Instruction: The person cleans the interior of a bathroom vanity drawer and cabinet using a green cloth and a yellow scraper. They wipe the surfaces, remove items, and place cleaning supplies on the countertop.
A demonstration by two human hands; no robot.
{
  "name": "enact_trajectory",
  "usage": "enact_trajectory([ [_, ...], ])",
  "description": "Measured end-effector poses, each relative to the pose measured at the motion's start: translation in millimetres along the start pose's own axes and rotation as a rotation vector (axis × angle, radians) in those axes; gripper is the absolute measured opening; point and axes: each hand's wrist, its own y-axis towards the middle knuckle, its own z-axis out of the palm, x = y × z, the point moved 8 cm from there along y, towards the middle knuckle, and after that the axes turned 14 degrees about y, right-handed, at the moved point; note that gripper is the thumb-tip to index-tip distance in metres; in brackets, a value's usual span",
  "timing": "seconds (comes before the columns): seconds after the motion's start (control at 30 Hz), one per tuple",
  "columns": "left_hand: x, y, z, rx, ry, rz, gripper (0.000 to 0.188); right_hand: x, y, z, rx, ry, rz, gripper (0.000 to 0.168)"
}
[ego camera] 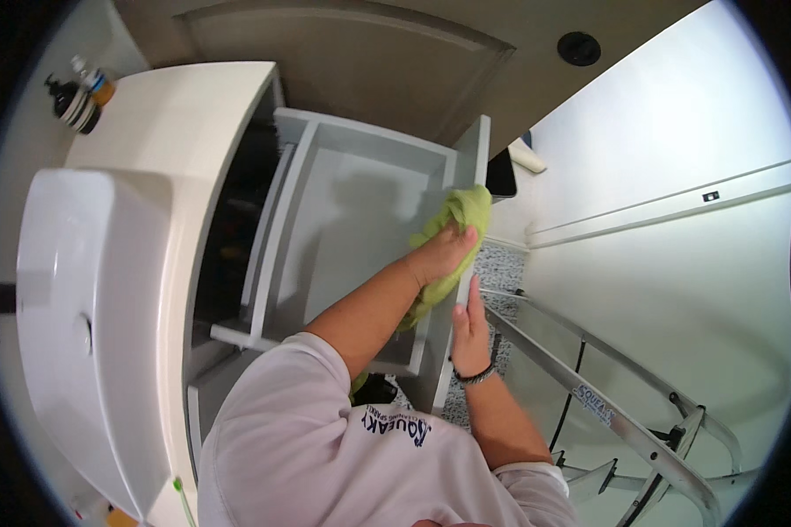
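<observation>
A yellow-green cloth (469, 205) lies bunched over the top edge and inner side of a pulled-out drawer's front panel (480, 150). My left hand (443, 253) reaches across the drawer and grips this cloth, its thumb toward the panel. Closer to my body, my right hand (471, 332) grips the same panel, thumb on its top edge and fingers along the outer face. The light grey drawer (362, 217) has raised inner dividers, and shadows fall on its bottom. Part of the cloth hangs inside, below my left wrist.
A white basin (72, 277) stands on the pale countertop (191, 105) at left, with a dark pump bottle (72, 105) and a clear bottle with amber liquid (99, 85) behind. A metal stepladder (606, 408) stands at right. Beyond the drawer are a panelled door (343, 59) and a black bin (502, 176).
</observation>
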Motion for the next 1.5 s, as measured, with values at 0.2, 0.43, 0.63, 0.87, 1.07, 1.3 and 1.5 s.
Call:
enact_trajectory([
  [0.2, -2.0, 116.7, -34.7, -0.072, 0.061, -0.051, 0.069, -8.8, -2.1, -0.7, -0.007, 0.094, 0.042, 0.05],
  [0.43, 6.7, 178.4, -70.3, -0.106, -0.163, -0.285, 0.076, -5.3, -2.2, 3.4, -0.006, 0.066, 0.055, 0.05],
  [0.63, 11.5, 86.0, -25.0, -0.083, 0.115, -0.282, 0.081, -0.3, -2.2, -2.1, -0.06, 0.02, 0.023, 0.046],
  [0.87, 31.9, -103.9, 44.5, -0.01, 0.375, -0.002, 0.071, -29.8, -1.2, -4.7, -0.073, 0.161, 0.05, 0.045],
  [1.07, 52.1, -194.4, 74.8, 0.085, 0.39, -0.106, 0.078, -25.2, 7.2, 6.4, -0.062, 0.174, -0.084, 0.047],
  [1.3, 61.9, -267.5, 92.3, -0.162, 0.324, -0.127, 0.062, -38.5, 8.3, 3.0, -0.064, 0.257, -0.095, 0.049],
  [1.5, 136.2, -271.9, 90.2, -0.495, -0.436, -0.356, 0.047, -43.5, 10.7, -2.0, -0.05, 0.252, -0.052, 0.051],
])
